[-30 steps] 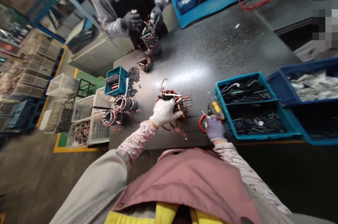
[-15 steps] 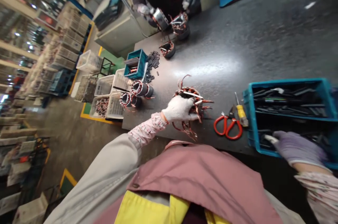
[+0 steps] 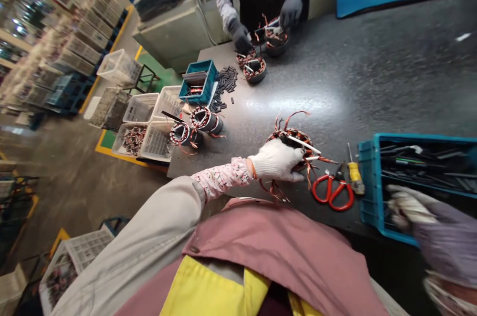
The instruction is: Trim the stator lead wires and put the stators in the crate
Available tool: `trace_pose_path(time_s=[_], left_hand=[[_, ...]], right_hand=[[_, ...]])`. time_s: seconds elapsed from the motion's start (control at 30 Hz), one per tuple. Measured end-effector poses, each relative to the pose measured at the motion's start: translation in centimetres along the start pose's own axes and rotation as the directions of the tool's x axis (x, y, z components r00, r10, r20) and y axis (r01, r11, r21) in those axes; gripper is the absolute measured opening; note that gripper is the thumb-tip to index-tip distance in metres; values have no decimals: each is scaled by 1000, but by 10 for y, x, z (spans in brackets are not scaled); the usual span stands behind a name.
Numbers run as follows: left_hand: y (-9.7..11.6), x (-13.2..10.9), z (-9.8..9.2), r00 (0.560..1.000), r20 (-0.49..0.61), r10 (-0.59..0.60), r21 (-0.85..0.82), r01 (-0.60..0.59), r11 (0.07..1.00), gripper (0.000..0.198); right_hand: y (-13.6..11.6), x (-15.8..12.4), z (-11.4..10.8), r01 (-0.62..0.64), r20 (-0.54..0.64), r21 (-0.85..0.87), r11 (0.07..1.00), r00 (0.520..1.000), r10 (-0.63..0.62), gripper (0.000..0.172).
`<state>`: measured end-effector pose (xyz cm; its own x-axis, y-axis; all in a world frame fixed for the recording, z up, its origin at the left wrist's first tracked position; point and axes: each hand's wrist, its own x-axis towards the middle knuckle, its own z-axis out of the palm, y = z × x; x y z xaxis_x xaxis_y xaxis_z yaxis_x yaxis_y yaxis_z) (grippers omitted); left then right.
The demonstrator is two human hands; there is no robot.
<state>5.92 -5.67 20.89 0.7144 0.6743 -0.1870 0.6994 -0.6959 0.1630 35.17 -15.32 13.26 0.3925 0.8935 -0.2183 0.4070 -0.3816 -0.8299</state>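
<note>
My left hand (image 3: pixel 276 162), in a white glove, is closed around a motor stator (image 3: pixel 296 143) with copper windings and loose wire ends, resting on the dark table (image 3: pixel 335 82). My right hand (image 3: pixel 428 216), in a purple glove, sits at the near edge of a blue bin (image 3: pixel 367 177) of black sleeves. It is blurred, and its fingers look curled with pale tips. What they hold is unclear. Red-handled scissors (image 3: pixel 331 192) and a yellow-handled screwdriver (image 3: pixel 354 172) lie between the stator and the bin.
Across the table a person in dark gloves (image 3: pixel 240 35) works on stators (image 3: pixel 255 68). Two more stators (image 3: pixel 201 119) lie at the table's left edge beside a small teal box (image 3: pixel 199 82) and scattered black sleeves (image 3: pixel 225 82). White crates (image 3: pixel 149 127) stand on the floor at left.
My right hand let go of the red scissors and moved right into the blue bin. My left hand stayed gripped on the stator. The view swung toward the left.
</note>
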Motion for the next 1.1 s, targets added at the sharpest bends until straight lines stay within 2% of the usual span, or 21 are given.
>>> trace_pose_path(time_s=[0.03, 0.1, 0.2, 0.27, 0.37, 0.47, 0.53, 0.6, 0.67, 0.73, 0.83, 0.9, 1.0, 1.1], left_hand=[[0, 0, -1, 1000, -2, 4, 1, -4, 1000, 56], [1, 0, -2, 1000, 6, 11, 11, -11, 1000, 55], [1, -1, -3, 999, -9, 37, 23, -37, 999, 49], [1, -1, -2, 999, -17, 51, 15, -50, 999, 47], [0, 1, 2, 997, -25, 68, -6, -68, 998, 46], [1, 3, 4, 996, -42, 81, -19, -82, 996, 44], [1, 4, 4, 997, -33, 68, -30, -69, 997, 44], [1, 4, 3, 998, -32, 54, -36, -55, 998, 45], [0, 3, 2, 998, -37, 55, -38, -57, 998, 45], [-1, 1, 2, 997, -33, 75, -30, -76, 997, 45], [-2, -3, 1, 995, -39, 92, 3, -92, 996, 43], [-4, -7, 0, 996, -42, 79, 35, -77, 996, 43], [-9, -8, -3, 1000, 20, 23, 79, -25, 997, 44], [-11, -9, -8, 996, 85, -19, 117, 9, 993, 47]], right_hand=[[-25, -8, 12, -117, 26, 156, 981, 993, 114, 60], [-65, -15, 34, -229, 134, 350, 908, 972, 193, 59], [-95, -11, 50, -330, 211, 400, 855, 941, 265, 55], [-102, -8, 50, -343, 216, 333, 878, 934, 283, 52], [-107, -9, 47, -225, 166, 185, 957, 967, 195, 50], [-108, -10, 49, 4, 147, 34, 999, 989, -9, 45], [-105, -8, 51, 200, 189, -50, 979, 964, -187, 43], [-99, -6, 51, 374, 227, -111, 921, 912, -343, 46], [-92, -5, 52, 495, 212, -165, 853, 863, -459, 51], [-88, -7, 56, 547, 141, -209, 811, 837, -528, 48], [-90, -16, 70, 555, 78, -191, 809, 831, -551, 37], [-95, -20, 84, 561, 92, -161, 812, 828, -554, 34], [-108, -16, 106, 543, 127, -147, 827, 839, -529, 27], [-119, -11, 114, 514, 220, -79, 854, 845, -488, 23]])
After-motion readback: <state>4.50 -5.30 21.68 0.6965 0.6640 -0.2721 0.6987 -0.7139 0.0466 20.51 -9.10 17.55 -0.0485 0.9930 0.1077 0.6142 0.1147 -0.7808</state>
